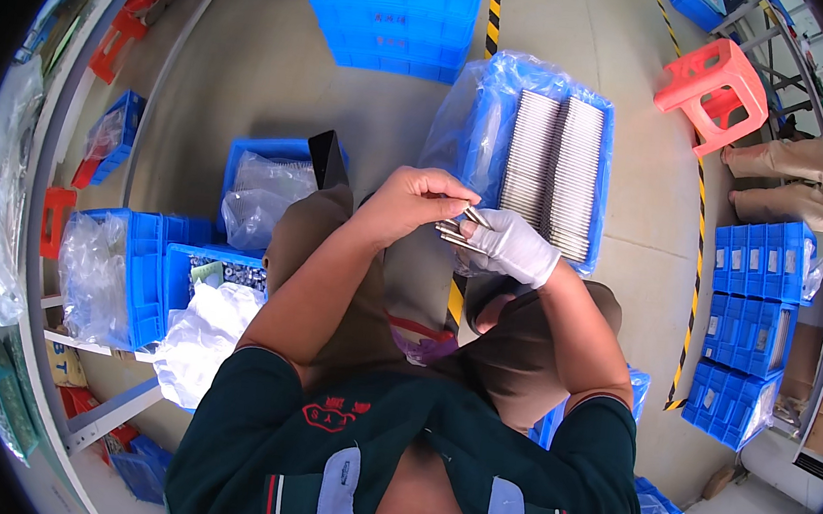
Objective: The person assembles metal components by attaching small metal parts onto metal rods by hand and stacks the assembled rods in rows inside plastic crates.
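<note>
My left hand (409, 203), bare, is closed in a pinch, its fingertips on the end of a silvery metal pin. My right hand (513, 248) wears a white glove and is wrapped round several short metal pins (461, 238), whose ends stick out toward the left hand. Both hands meet above my lap. Just beyond the right hand stands a blue plastic bin (598, 191) lined with clear plastic film. Inside it, many similar metal parts (551, 166) are stacked in two long rows.
A tall stack of blue crates (385, 17) stands ahead. To my left are blue bins (142, 281), one holding small metal parts, with white cloth (205, 341) over its edge. At right are a red stool (715, 93), stacked blue bins (746, 329) and another person's legs (801, 176).
</note>
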### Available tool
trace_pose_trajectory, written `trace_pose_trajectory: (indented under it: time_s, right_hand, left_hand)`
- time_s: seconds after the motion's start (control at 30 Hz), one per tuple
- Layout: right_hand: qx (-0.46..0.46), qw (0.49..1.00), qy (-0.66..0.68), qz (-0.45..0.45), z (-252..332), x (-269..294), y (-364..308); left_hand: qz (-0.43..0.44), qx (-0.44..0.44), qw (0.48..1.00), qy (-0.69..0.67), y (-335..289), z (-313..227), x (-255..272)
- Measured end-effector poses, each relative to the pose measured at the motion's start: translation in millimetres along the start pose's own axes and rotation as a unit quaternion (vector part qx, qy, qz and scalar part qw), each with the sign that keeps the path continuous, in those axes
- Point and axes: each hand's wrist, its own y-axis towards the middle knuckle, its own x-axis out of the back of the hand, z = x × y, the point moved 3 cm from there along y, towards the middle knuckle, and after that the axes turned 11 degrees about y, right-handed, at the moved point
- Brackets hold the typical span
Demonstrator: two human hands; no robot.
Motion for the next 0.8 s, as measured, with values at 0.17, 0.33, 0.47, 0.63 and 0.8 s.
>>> trace_pose_trajectory:
  time_s: [0.17, 0.33, 0.47, 0.63, 0.8]
  right_hand:
    - [0.037, 0.999, 0.006, -0.028, 2.7, -4.1, -1.0]
    - [0.029, 0.998, -0.038, -0.032, 5.7, -6.6, -2.8]
    - [0.055, 0.997, -0.040, -0.035, 6.2, -0.6, -1.2]
    - [-0.029, 0.998, 0.046, 0.019, 16.2, 6.9, -3.4]
    - [0.068, 0.937, 0.340, 0.049, 19.9, 4.2, 1.5]
  left_hand:
    - [-0.045, 0.044, 0.988, -0.139, 0.4, 16.7, -4.9]
    - [-0.027, 0.025, 0.999, -0.031, 1.0, 6.2, -2.9]
    - [-0.016, 0.019, 0.999, -0.024, 4.8, 0.5, -6.2]
    - [-0.195, -0.040, 0.980, -0.003, 10.0, 0.0, 14.5]
    - [-0.220, 0.028, 0.943, -0.248, 22.1, 30.2, 7.1]
